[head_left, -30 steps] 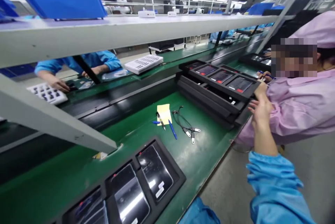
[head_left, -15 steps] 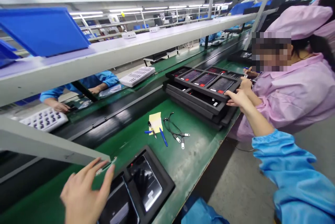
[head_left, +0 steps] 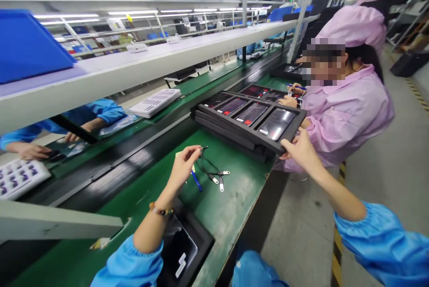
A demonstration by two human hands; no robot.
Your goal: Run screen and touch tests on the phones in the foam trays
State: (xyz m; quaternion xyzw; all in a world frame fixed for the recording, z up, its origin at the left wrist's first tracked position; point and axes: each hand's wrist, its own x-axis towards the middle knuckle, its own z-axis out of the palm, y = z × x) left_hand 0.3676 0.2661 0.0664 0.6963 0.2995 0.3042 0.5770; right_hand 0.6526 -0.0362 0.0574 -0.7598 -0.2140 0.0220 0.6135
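My right hand (head_left: 299, 147) grips the near right corner of a black foam tray (head_left: 258, 134), thumb on top. The tray holds several phones (head_left: 276, 124) with text and red marks on their screens, and it rests tilted on a stack of black trays (head_left: 228, 132). My left hand (head_left: 185, 162) is over the green bench, its thumb and fingertips pinched together at the upper end of a bunch of black cables (head_left: 212, 171) with white-and-metal plugs. Whether anything sits in that pinch cannot be made out. Below my left forearm lies another black tray (head_left: 203, 238) with a phone (head_left: 182, 244).
A blue pen (head_left: 197, 181) lies beside the cables, partly behind my left hand. A co-worker in pink (head_left: 348, 112) works beyond the tray stack. Across the line are a blue-sleeved person's hands (head_left: 30, 149) and white slotted trays (head_left: 156, 103). A white post (head_left: 60, 220) crosses at left.
My left hand has moved from the near tray up and right to the cables, and its fingers have closed. My right hand now grips the top tray, whose near right corner has lifted.
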